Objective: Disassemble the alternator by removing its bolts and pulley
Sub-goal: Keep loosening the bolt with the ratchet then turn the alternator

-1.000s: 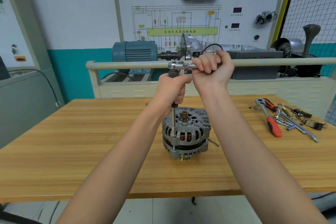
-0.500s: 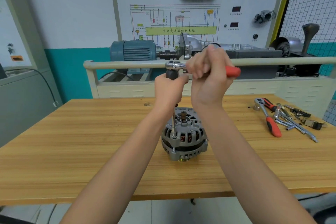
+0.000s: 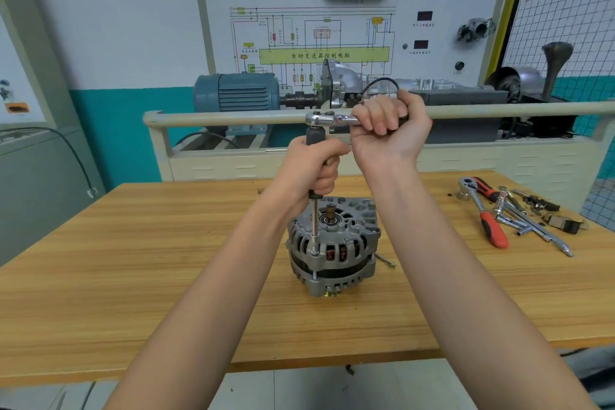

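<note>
Two bare hands at work on one grey cast-metal alternator (image 3: pixel 332 243), standing on end near the middle of the pale wooden bench (image 3: pixel 133 276), brass-coloured pulley face down, shaft stub up.

Item: chrome ratchet wrench (image 3: pixel 327 119) with red-tipped handle, mounted on a long black-gripped extension bar (image 3: pixel 314 226) whose socket sits on a through-bolt at the housing's left rim. Left hand (image 3: pixel 311 173) wraps the extension's black grip, apparently to keep it plumb on the bolt head. Right hand (image 3: pixel 389 130) is clamped round the ratchet handle, held level to swing it.

Item: one loose long bolt (image 3: pixel 385 260), lying on the bench just right of the housing; judged already withdrawn.

Item: spare tools to the far right, well apart: second red-handled ratchet (image 3: pixel 482 213), assorted chrome sockets and bars (image 3: pixel 532 226).

Status, as judged: bolt removal under way; pulley not yet off.
</note>
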`<state>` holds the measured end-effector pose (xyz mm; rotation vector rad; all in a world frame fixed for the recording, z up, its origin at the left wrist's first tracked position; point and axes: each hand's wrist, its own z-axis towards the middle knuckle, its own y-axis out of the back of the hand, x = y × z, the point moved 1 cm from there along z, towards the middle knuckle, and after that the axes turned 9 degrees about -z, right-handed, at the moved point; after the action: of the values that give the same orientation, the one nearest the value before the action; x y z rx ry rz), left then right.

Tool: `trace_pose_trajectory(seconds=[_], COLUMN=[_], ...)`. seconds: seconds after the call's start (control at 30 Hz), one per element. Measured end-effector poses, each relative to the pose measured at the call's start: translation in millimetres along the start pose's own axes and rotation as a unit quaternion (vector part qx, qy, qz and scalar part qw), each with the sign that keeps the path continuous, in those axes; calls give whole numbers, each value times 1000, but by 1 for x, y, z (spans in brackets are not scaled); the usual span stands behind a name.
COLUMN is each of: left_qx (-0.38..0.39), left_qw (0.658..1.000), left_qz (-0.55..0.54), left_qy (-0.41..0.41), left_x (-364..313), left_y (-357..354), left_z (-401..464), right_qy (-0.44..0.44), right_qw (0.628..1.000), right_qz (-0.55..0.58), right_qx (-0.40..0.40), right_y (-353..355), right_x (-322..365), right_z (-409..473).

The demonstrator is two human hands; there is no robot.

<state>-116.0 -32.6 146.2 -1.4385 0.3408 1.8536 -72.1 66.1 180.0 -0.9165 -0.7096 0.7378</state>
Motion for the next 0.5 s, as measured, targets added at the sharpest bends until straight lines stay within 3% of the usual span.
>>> trace_pose_trajectory(seconds=[0.13,0.3,0.37,0.5], left_qx=[-126,-211,-213,-141], left_qw=[991,974,972,985], left_qz=[17,36,42,21], left_qy=[-38,-76,-91,-94], left_x=[4,7,8,8], left_y=[-3,-7,-7,-2], left_z=[1,3,3,-4], right_qy=[126,289,279,72], right_qw=[977,893,900,985], right_qz=[-162,-322,-310,-134], right_qx=[64,126,130,78], right_y=[-9,-16,-16,-9], right_x=[-9,-25,-23,-5], right_z=[-25,-45,-44,-22])
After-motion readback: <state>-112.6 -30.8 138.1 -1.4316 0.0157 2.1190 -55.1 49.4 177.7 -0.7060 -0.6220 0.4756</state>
